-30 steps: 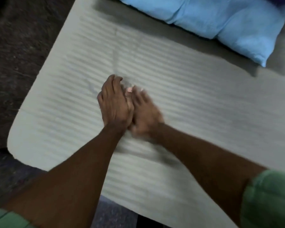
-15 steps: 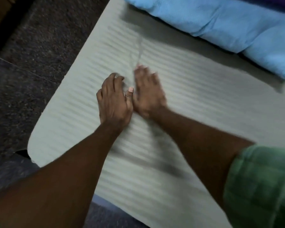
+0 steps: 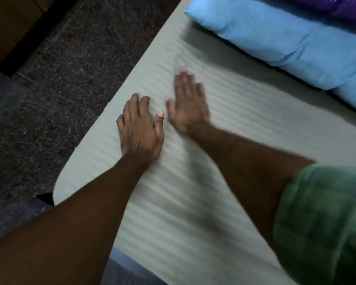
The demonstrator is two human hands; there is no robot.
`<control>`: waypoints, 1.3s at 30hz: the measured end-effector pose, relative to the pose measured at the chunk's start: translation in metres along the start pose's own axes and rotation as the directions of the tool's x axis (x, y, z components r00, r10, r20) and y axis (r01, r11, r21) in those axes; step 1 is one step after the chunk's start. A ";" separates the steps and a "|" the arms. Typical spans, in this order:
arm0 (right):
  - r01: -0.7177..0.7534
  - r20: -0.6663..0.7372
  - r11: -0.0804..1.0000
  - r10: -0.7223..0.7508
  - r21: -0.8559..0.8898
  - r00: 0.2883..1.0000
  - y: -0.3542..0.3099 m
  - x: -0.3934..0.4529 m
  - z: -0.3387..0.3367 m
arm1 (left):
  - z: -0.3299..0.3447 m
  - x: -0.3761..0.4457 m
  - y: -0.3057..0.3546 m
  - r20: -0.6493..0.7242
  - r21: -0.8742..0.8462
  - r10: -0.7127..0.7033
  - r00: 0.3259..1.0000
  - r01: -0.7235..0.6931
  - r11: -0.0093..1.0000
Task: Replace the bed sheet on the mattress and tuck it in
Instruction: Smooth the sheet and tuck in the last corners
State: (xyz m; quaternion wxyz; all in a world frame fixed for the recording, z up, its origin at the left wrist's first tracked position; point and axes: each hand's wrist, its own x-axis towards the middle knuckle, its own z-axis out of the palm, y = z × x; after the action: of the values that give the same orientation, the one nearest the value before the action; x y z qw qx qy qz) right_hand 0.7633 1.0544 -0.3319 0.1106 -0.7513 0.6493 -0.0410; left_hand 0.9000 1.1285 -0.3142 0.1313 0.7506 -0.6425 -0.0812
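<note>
Left hand (image 3: 139,128), fingers slightly bent, and right hand (image 3: 188,103), fingers straight, press flat on striped sheet (image 3: 245,124); pillow (image 3: 286,42) beyond.

Dark speckled stone floor (image 3: 60,64) under dim light.

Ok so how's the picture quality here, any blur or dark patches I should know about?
Head view: the right hand is smeared by motion blur, while the left hand is sharper; the striped sheet blurs near the bottom; lighting is dim, with soft shadows under the forearms and beside the blue pillow.
</note>
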 end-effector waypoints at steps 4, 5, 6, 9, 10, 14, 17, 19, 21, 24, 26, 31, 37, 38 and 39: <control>0.521 0.111 0.853 -0.518 -0.001 0.848 -0.053 -0.049 0.007 | -0.014 -0.007 -0.019 0.010 0.001 -0.123 0.992 0.122 0.992; 0.602 0.124 0.796 -0.604 0.058 0.787 -0.047 -0.045 0.002 | -0.017 -0.008 -0.025 0.014 0.003 -0.136 0.991 0.136 0.991; 0.639 0.121 0.762 -0.648 0.111 0.752 -0.036 -0.037 -0.003 | -0.019 -0.009 -0.031 0.014 0.010 -0.137 0.991 0.136 0.991; 0.364 -0.025 0.919 -0.365 0.148 0.931 0.001 0.012 -0.019 | -0.025 -0.009 -0.046 0.014 0.032 -0.106 0.994 0.106 0.994; 0.138 -0.035 0.980 -0.135 0.142 0.990 0.013 0.032 -0.026 | -0.025 -0.007 -0.049 0.015 0.034 -0.097 0.995 0.096 0.995; -0.092 0.066 0.991 0.086 0.094 0.994 -0.032 0.038 -0.013 | -0.025 -0.016 -0.063 0.026 0.064 -0.055 0.998 0.053 0.997; 0.309 0.028 0.951 -0.309 0.010 0.951 -0.109 -0.039 0.021 | -0.028 -0.041 -0.074 -0.037 0.040 -0.173 0.984 0.174 0.984; 0.382 0.064 0.924 -0.381 0.000 0.922 -0.141 -0.086 0.031 | -0.035 -0.067 -0.083 -0.065 0.010 -0.285 0.956 0.286 0.958; 0.439 0.079 0.898 -0.439 0.022 0.895 -0.147 -0.103 0.031 | -0.044 -0.089 -0.093 -0.057 0.013 -0.306 0.950 0.307 0.952; 0.475 0.020 0.870 -0.481 0.136 0.876 -0.126 -0.094 0.025 | -0.058 -0.098 -0.109 -0.019 0.097 -0.221 0.975 0.221 0.970; 0.175 -0.003 0.965 -0.178 0.197 0.984 -0.107 -0.095 0.024 | -0.066 -0.098 -0.116 0.007 0.121 -0.229 0.973 0.226 0.966; 0.234 0.072 0.964 -0.244 0.124 0.967 -0.149 -0.183 0.028 | -0.080 -0.116 -0.124 0.048 0.183 -0.312 0.949 0.298 0.937; 0.352 0.194 0.907 -0.398 0.230 0.897 -0.164 -0.240 0.031 | -0.111 -0.158 -0.121 0.177 0.302 -0.371 0.911 0.309 0.902; 0.355 0.199 0.895 -0.413 0.271 0.889 -0.162 -0.246 0.027 | -0.120 -0.168 -0.121 0.202 0.337 -0.357 0.912 0.278 0.900; 0.348 0.204 0.888 -0.416 0.301 0.886 -0.159 -0.253 0.023 | -0.126 -0.176 -0.121 0.236 0.374 -0.331 0.914 0.229 0.899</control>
State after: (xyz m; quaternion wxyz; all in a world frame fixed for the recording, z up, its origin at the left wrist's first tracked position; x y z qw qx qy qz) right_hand 0.8830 1.3270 -0.2989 0.2811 -0.8431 0.4562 -0.0456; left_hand 1.0223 1.3306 -0.2391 -0.1096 0.8267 -0.5430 -0.0983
